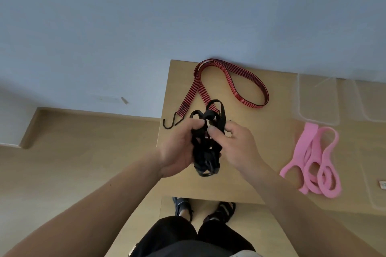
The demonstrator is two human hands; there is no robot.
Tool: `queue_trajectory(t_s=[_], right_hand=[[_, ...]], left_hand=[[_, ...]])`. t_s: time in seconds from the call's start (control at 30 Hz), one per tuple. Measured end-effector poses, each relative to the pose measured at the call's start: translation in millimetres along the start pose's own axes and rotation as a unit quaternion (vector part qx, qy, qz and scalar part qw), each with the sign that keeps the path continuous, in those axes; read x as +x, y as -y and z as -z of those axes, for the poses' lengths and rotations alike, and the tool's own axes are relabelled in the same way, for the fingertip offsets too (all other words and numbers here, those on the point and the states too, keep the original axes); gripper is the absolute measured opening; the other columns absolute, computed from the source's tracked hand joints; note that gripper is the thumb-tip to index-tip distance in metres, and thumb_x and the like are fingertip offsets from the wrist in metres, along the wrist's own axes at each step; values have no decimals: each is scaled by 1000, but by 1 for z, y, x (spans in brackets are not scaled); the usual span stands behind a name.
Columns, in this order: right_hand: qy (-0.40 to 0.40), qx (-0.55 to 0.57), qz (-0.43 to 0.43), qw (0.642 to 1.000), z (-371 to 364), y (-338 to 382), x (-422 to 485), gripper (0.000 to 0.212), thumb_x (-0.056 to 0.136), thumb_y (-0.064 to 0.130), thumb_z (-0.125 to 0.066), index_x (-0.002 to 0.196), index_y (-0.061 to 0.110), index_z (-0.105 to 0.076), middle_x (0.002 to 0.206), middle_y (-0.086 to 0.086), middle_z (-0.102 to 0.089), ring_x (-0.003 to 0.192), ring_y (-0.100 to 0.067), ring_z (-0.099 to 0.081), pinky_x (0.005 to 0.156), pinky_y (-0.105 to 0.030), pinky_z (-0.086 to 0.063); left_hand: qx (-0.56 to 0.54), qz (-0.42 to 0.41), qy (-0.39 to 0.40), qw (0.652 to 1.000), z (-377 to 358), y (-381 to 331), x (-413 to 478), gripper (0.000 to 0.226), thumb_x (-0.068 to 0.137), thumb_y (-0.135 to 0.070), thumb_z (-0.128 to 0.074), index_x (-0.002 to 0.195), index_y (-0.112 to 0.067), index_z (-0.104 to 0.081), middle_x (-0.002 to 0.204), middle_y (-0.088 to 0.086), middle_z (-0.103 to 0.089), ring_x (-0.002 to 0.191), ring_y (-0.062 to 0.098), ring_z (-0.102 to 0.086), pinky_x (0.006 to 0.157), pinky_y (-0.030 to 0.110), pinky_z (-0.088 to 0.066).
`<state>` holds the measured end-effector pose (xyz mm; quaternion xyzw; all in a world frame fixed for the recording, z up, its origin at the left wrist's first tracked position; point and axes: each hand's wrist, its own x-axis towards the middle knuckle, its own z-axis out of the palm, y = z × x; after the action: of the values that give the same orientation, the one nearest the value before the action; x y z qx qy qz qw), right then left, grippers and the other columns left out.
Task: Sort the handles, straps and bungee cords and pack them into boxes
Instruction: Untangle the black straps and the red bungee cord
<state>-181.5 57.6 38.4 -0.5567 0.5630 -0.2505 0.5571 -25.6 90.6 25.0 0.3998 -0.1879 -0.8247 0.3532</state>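
A tangled bundle of black straps (205, 152) hangs above the wooden table (261, 152), held between both hands. My left hand (177, 148) grips its left side with curled fingers. My right hand (236, 146) pinches its right side, thumb on the front. Behind the bundle, a red and black striped bungee cord (229, 81) lies in a loop on the table, its black hook (171, 123) at the table's left edge. Several pink handles (313, 162) lie in a heap to the right.
Clear plastic boxes (317, 100) stand at the back right, near the wall. Another clear box edge (380, 200) shows at the far right. The table's front edge runs just above my sandalled feet (204, 210). Wooden floor lies to the left.
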Motion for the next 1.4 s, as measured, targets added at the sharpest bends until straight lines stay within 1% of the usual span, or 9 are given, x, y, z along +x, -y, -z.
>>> queue_trajectory(t_s=[0.23,0.4,0.53,0.63,0.73,0.93,1.07,1.23,1.4], right_hand=[[41,-70,-15,997,8,-4,34,35,93,52,-53,103,23,-71,101,8,-71,101,-7,-62,88,-32,-50],[-81,-393,44,915,23,-11,104,96,80,65,-61,151,14,-23,157,-11,-26,146,-29,-18,116,-44,-21],[-17,-465,-69,883,22,-19,139,139,56,81,-69,153,21,12,160,-15,18,147,-38,16,116,-62,-6],[-4,-469,-104,877,22,-23,146,150,48,80,-74,151,24,20,159,-16,23,147,-41,10,113,-63,-12],[-25,-500,-80,862,22,-20,147,136,56,72,-75,153,20,6,160,-19,-9,143,-41,-18,108,-57,-29],[-18,-473,71,878,24,-27,132,40,84,37,-68,113,16,-53,106,-5,-63,101,-29,-59,77,-37,-47],[-136,-542,109,822,37,-27,140,72,70,64,-69,121,17,-52,128,-9,-52,121,-32,-44,93,-45,-40],[-84,-491,-74,864,37,-18,163,125,61,80,-62,152,13,-8,158,-18,-16,144,-39,-16,107,-61,-25],[-74,-449,15,891,23,-25,155,43,88,23,-56,128,9,-46,115,-12,-60,102,-33,-58,77,-39,-47]], left_hand=[[74,-13,-119,990,7,-6,5,21,74,-13,-66,94,-7,-61,81,9,-67,64,20,-56,63,33,-46],[19,-47,-187,981,12,-14,15,15,90,-5,-58,104,-2,-54,79,11,-66,67,29,-63,73,43,-55],[37,-64,-189,979,11,-24,17,24,92,-10,-62,113,-2,-54,83,12,-67,63,29,-63,68,47,-58],[93,-88,-208,970,12,-30,21,14,91,-10,-65,101,-6,-55,74,7,-62,57,28,-61,68,46,-58],[106,-97,-221,965,11,-34,25,17,88,-9,-68,96,-7,-54,69,4,-58,54,28,-58,66,46,-57],[117,-92,-255,955,8,-36,39,35,82,-6,-73,110,-3,-53,78,10,-59,59,30,-59,72,49,-55],[119,-91,-254,955,9,-38,46,35,82,-7,-73,110,-3,-53,79,11,-60,60,31,-59,73,51,-56],[127,-95,-276,948,9,-40,54,38,82,-9,-73,114,-2,-53,80,11,-59,63,30,-61,75,50,-56],[136,-108,-299,938,8,-44,58,33,82,-5,-70,111,-2,-54,79,13,-57,60,28,-60,66,42,-55]])
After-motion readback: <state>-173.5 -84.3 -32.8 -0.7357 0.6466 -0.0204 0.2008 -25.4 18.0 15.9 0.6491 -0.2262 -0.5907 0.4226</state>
